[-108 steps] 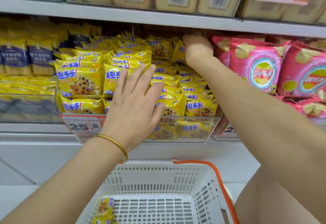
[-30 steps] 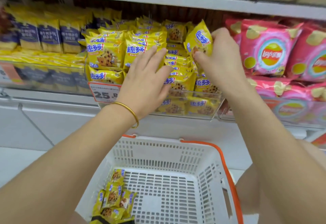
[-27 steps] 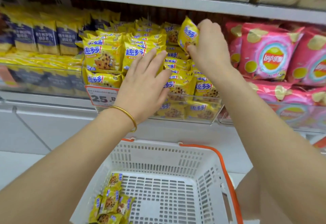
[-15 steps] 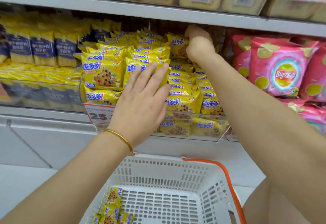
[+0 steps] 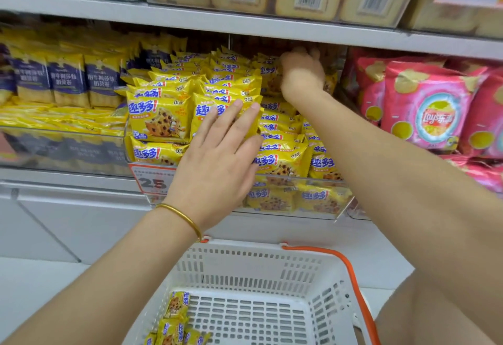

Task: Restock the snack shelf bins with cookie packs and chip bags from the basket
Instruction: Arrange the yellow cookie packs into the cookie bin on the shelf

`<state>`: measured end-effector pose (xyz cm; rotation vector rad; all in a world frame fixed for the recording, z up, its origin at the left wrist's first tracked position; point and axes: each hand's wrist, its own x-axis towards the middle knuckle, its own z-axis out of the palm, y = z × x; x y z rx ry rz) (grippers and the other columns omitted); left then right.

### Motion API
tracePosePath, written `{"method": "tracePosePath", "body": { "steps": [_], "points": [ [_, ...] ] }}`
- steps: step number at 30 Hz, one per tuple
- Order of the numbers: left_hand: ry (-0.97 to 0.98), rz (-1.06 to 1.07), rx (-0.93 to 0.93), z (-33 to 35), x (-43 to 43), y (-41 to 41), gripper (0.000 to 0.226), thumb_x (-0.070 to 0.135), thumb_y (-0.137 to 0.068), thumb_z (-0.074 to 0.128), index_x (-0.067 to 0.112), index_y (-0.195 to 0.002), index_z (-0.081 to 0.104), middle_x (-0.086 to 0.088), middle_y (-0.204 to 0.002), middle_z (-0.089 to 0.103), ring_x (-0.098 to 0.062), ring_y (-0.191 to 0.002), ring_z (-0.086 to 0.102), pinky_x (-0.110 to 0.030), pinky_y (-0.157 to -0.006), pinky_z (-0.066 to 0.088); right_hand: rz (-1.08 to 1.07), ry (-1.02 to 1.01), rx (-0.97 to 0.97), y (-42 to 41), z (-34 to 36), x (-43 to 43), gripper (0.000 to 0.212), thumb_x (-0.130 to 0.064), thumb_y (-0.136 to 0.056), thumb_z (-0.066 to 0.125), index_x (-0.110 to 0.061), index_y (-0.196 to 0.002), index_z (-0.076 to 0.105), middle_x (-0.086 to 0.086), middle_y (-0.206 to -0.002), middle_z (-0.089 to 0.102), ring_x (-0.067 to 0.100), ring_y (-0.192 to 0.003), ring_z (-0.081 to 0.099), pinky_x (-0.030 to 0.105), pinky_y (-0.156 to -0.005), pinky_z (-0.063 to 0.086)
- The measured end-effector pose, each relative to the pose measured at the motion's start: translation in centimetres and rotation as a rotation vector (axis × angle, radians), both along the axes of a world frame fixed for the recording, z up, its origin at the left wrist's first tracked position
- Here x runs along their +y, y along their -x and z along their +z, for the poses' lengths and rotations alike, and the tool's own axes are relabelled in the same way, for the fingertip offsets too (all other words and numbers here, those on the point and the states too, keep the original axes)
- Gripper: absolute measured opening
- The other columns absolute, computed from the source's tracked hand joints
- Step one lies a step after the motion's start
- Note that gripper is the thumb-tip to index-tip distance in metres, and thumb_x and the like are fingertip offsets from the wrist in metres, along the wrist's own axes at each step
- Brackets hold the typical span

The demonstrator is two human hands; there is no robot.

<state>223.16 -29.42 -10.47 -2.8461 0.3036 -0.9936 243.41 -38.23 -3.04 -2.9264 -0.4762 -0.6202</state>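
Filling the cookie bin (image 5: 340, 208): cookie packs (image 5: 160, 119) stacked high, a few more in the basket (image 5: 245, 263) below; left hand (image 5: 217, 159) flat, fingers straight, pressing the front row; right hand (image 5: 302, 72) reaches deep at the back (blurred, cannot tell its grip). Packs look light, crinkly, slippery, crushable. Pinch the sealed edge.

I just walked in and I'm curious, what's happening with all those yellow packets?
A person is stocking yellow cookie packs into a clear shelf bin. The left hand lies flat against the front packs, steadying them. The right hand reaches to the back of the bin; it is too blurred to tell whether it holds a pack. A few loose packs lie in the white basket below.
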Motion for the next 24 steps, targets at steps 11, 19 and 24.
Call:
{"method": "tracePosePath", "body": {
  "steps": [11,19,24],
  "points": [
    [0.062,-0.076,0.109,-0.3,0.0,6.8,0.028,0.021,-0.085,0.047,0.009,-0.101,0.066,-0.011,-0.131,0.056,-0.036,-0.114,0.051,-0.047,-0.09,0.045,0.517,-0.467,-0.098,17.9,-3.9,-6.9,0.029,-0.004,-0.085,0.052,-0.014,-0.109,0.066,0.007,-0.105,0.063,0.024,-0.097,0.059,0.035,-0.083,0.044],
    [-0.117,0.135,0.707,-6.8,5.4,13.5,0.046,0.038,-0.071,0.034,0.014,-0.082,0.071,-0.011,-0.106,0.067,-0.035,-0.092,0.063,-0.045,-0.065,0.054,0.593,-0.036,0.768,23.0,-26.3,0.3,0.034,-0.003,-0.09,0.046,-0.017,-0.118,0.059,0.01,-0.122,0.059,0.028,-0.107,0.057,0.038,-0.087,0.048],
    [-0.072,0.247,0.893,-7.2,6.8,15.0,0.056,0.048,-0.086,0.022,0.022,-0.122,0.057,-0.001,-0.139,0.044,-0.026,-0.127,0.038,-0.043,-0.097,0.041,0.5,0.081,1.173,25.4,-36.6,4.4,0.052,-0.01,-0.095,0.052,-0.011,-0.143,0.032,0.015,-0.146,0.033,0.03,-0.125,0.045,0.037,-0.098,0.042]
  ]
}}
